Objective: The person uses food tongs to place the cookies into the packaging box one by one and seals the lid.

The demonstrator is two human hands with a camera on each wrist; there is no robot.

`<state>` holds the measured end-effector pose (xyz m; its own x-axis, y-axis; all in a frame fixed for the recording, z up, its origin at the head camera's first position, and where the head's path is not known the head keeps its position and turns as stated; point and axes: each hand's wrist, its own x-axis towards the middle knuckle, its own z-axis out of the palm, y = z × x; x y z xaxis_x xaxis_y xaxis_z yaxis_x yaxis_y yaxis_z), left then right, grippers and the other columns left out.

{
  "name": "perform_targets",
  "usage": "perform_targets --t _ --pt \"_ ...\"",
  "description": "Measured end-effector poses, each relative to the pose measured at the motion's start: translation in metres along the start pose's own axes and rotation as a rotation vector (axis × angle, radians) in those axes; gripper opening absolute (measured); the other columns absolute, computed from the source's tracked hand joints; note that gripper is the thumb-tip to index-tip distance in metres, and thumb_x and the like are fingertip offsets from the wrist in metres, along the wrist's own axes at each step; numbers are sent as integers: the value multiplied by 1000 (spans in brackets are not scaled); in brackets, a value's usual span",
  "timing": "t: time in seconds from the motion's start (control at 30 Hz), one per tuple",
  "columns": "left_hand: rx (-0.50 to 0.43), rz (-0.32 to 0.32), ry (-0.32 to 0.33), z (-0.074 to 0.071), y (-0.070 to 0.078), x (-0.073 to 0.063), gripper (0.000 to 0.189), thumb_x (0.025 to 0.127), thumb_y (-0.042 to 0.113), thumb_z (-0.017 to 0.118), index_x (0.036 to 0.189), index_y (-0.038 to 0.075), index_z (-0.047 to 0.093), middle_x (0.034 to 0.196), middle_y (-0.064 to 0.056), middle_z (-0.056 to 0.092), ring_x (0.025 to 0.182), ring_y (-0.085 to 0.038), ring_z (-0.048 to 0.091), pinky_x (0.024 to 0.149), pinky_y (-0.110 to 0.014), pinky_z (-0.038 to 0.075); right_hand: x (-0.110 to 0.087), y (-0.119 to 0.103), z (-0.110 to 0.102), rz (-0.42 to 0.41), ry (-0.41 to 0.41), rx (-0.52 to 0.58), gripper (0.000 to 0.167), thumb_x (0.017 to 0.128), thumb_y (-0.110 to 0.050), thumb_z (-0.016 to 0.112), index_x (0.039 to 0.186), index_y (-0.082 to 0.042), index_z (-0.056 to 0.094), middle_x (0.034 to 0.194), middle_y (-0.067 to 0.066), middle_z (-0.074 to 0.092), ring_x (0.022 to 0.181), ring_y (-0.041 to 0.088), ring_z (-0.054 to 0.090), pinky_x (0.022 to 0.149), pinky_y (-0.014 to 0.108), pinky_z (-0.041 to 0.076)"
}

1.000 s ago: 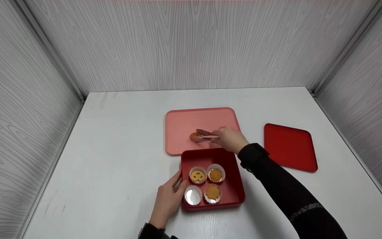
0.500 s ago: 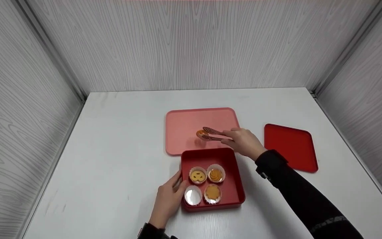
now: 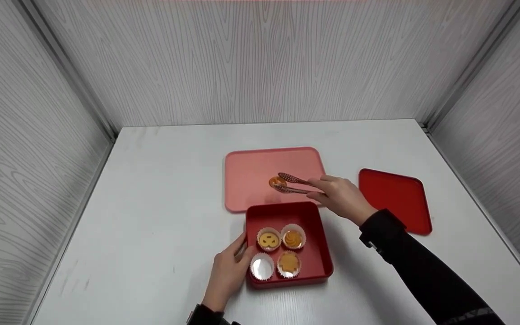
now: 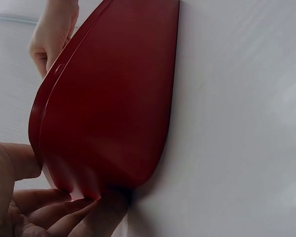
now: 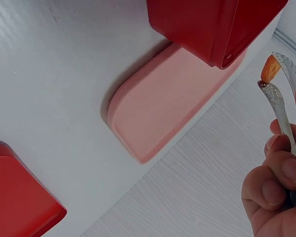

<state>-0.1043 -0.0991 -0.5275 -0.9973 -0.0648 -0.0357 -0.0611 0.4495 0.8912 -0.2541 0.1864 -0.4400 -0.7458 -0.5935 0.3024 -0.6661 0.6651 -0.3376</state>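
My right hand [image 3: 343,198] grips perforated metal tongs [image 3: 292,178], seen over the pink tray [image 3: 248,169]. Between the tips of the tongs is a small round orange pastry [image 5: 271,69], raised off the tray. My left hand [image 3: 228,271] holds the left side of a square red box [image 3: 312,253], thumb at the rim and fingers along the outer wall. Inside the box stand white paper cups: one with a yellow face-like cookie [image 3: 269,240], one with an orange swirl [image 3: 293,238], one with a tan cookie [image 3: 289,262]. The front-left paper cup [image 3: 262,267] holds nothing.
A flat red tray or lid [image 3: 395,203] lies to the right on the white table [image 3: 151,203]. The pink tray sits just behind the box. White wood-grain walls [image 3: 260,63] stand at the back and on both sides.
My right hand has drawn back to the right, with the tongs lifting the pastry off the pink tray. The left hand and box have stayed in place.
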Motion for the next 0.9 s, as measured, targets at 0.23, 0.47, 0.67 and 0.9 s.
perform_targets --t 0.23,0.47,0.67,0.9 --pt "10 -16 -13 0 0 0 55 103 35 62 150 9 52 142 -16 60 132 -36 57 114 -52 42 -13 -2 -7 -23 26 4 30 91 -19 78 120 -13 72 94 4 71 72 11 66 63 28 57" --pt "27 5 -6 -1 1 0 54 102 34 62 149 7 54 141 -17 61 130 -37 58 112 -54 43 -26 -6 -14 -88 50 -52 36 90 -23 79 124 -10 73 96 6 73 70 14 62 62 28 56" --pt "2 -4 -15 1 -1 0 53 103 31 62 149 7 53 140 -17 62 129 -35 59 111 -51 45 -34 -9 -17 -136 80 -69 38 88 -22 81 123 -8 73 91 5 72 64 11 60 57 25 54" --pt "6 -14 -8 0 0 0 53 103 31 62 149 7 54 140 -15 62 132 -35 57 113 -51 43 -42 -10 -20 -167 101 -82 39 85 -17 84 122 -8 75 83 4 70 59 9 56 54 22 52"
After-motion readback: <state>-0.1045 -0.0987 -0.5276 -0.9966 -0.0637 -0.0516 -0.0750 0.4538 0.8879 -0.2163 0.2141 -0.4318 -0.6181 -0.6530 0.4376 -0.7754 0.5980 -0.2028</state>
